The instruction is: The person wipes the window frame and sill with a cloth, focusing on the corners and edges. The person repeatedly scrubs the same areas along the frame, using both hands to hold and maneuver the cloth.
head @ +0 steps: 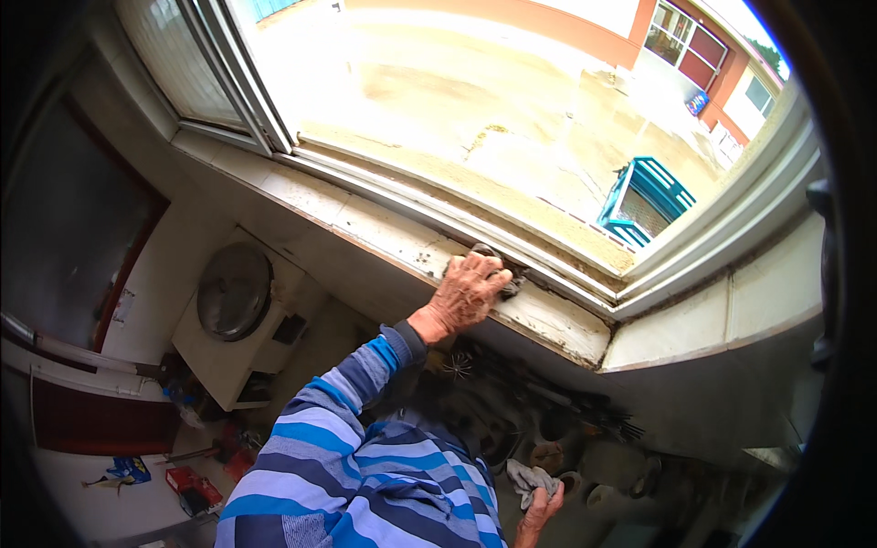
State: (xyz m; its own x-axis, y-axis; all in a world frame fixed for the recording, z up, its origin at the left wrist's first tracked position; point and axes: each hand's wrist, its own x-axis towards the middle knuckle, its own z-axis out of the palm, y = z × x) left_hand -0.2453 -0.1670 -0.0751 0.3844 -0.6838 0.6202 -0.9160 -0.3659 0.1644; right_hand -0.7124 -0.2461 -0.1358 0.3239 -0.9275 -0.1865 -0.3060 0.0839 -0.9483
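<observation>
My left hand [466, 296] presses a dark, dirty rag or scouring pad [510, 286] onto the tiled window sill [384, 229]. The fingers cover most of it, so its exact kind cannot be told. Dark specks and grime mark the white tiles around the hand, most thickly along the joint with the window frame [438, 222]. Lower down, beside my body, my right hand [543, 510] grips a crumpled light grey cloth [531, 479].
The sliding window sash [195, 65] is pushed left, leaving the opening onto a bright yard. A cabinet [205, 356] bearing a round dark lid [234, 292] stands left. Below the sill are metal whisk-like wires [458, 365] and several dim vessels. A red box [194, 489] lies lower left.
</observation>
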